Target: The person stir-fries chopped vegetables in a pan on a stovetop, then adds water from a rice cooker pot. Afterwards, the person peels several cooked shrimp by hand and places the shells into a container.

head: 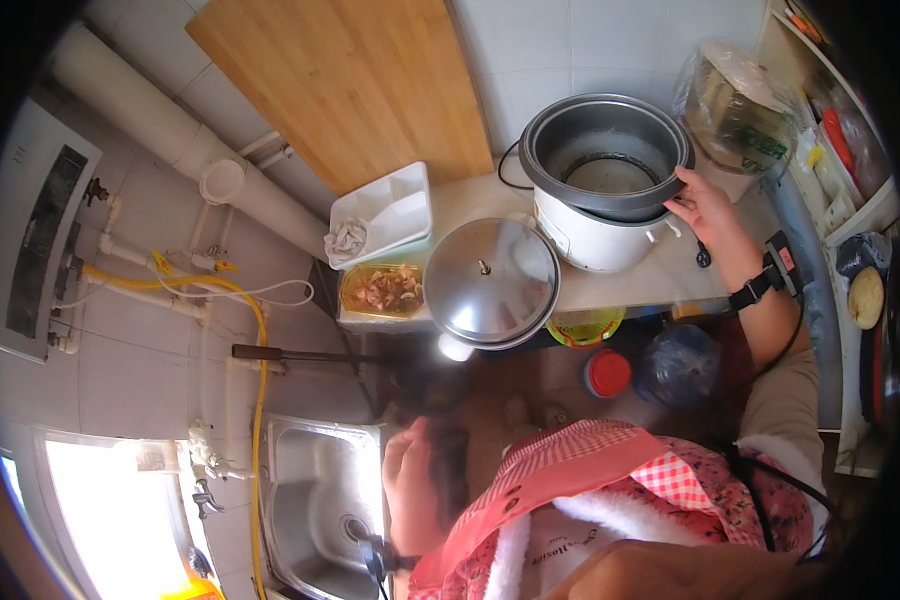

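Note:
A white rice cooker [596,236] stands on the counter with its dark inner pot [607,196] raised a little and tilted in it; the pot looks bare inside except for some residue or wetness. The fingers of my right hand [701,206] grip the pot's right rim. Near the sink, my left hand [411,461] is low beside my body, blurred, with its fingers close together; whether it holds anything is unclear. A round metal lid [493,281] lies at the counter's front edge, left of the cooker. Beside it are an amber dish of food pieces [382,290] and a white divided tray [390,214] holding a crumpled cloth.
A wooden board [352,82] leans on the wall. The steel sink [322,502] is at lower left, near a yellow hose [259,390]. A long-handled pan [292,354] is beside the counter. Below are a red-lidded container [607,373] and a plastic bottle [681,364]; shelves [862,214] stand right.

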Demonstrator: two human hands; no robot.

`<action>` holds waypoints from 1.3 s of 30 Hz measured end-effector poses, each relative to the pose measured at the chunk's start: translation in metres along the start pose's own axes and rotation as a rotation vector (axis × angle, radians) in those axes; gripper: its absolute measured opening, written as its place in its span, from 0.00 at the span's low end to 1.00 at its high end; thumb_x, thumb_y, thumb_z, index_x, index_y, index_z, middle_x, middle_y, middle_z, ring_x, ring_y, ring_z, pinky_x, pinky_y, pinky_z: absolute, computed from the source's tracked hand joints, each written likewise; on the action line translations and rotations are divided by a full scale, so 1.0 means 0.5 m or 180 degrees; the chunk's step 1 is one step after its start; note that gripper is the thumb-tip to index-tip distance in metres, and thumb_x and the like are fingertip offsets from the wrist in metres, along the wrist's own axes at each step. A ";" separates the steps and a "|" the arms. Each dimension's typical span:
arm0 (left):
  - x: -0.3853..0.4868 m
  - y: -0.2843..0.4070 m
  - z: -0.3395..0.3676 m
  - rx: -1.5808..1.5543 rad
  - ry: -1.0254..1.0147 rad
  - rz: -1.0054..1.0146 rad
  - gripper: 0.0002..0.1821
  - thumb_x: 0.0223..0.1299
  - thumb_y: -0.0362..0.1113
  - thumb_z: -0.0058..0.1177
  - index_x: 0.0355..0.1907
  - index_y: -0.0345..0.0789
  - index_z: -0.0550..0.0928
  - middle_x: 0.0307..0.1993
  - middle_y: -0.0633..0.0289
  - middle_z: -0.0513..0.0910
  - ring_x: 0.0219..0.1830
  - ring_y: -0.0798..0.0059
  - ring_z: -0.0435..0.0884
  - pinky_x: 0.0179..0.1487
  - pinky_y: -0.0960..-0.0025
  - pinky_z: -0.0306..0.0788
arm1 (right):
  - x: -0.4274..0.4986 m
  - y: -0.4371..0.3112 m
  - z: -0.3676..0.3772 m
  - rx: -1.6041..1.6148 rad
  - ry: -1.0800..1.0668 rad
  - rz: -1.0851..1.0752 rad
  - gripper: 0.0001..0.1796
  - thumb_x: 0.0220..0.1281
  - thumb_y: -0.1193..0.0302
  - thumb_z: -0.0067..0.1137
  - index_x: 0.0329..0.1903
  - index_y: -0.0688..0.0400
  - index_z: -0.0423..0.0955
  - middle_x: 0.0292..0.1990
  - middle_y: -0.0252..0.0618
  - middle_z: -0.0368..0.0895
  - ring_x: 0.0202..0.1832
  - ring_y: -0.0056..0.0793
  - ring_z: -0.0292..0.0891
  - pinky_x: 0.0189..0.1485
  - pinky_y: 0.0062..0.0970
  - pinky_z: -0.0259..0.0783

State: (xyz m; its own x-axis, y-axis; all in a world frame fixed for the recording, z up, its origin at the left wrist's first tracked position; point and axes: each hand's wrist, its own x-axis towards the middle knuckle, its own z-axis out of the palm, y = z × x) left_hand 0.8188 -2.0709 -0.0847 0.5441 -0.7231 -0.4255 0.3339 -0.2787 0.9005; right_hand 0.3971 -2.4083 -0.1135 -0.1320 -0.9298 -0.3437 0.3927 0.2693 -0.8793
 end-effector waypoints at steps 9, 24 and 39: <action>0.295 -0.096 0.010 0.0822 -0.0509 0.0685 0.20 0.64 0.32 0.53 0.59 0.30 0.75 0.57 0.56 0.78 0.60 0.72 0.73 0.61 0.72 0.66 | -0.003 -0.011 -0.025 -0.2174 0.0227 0.0363 0.23 0.62 0.47 0.56 0.30 0.55 0.69 0.21 0.26 0.68 0.20 0.22 0.69 0.24 0.20 0.68; 0.510 -0.216 0.063 0.0215 -0.1639 -0.0172 0.30 0.68 0.38 0.53 0.69 0.33 0.63 0.59 0.57 0.74 0.59 0.70 0.72 0.60 0.67 0.68 | -0.125 0.463 0.095 -0.1665 -0.0410 0.0903 0.24 0.71 0.56 0.51 0.61 0.59 0.68 0.47 0.34 0.74 0.48 0.23 0.72 0.48 0.26 0.70; 0.330 0.005 0.030 0.0033 -0.1724 0.0137 0.36 0.67 0.27 0.46 0.76 0.39 0.52 0.68 0.57 0.66 0.63 0.68 0.70 0.59 0.67 0.69 | -0.210 0.338 0.304 -0.1645 -0.1338 -0.2101 0.39 0.67 0.66 0.57 0.74 0.60 0.48 0.68 0.47 0.58 0.70 0.37 0.54 0.73 0.35 0.47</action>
State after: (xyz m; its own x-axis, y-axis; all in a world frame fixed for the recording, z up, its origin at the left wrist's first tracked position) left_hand 0.8978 -2.2005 -0.1515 0.0817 -0.9555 -0.2835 0.3109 -0.2458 0.9181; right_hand 0.6157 -2.3032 -0.1761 0.1955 -0.9215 0.3357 -0.1108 -0.3609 -0.9260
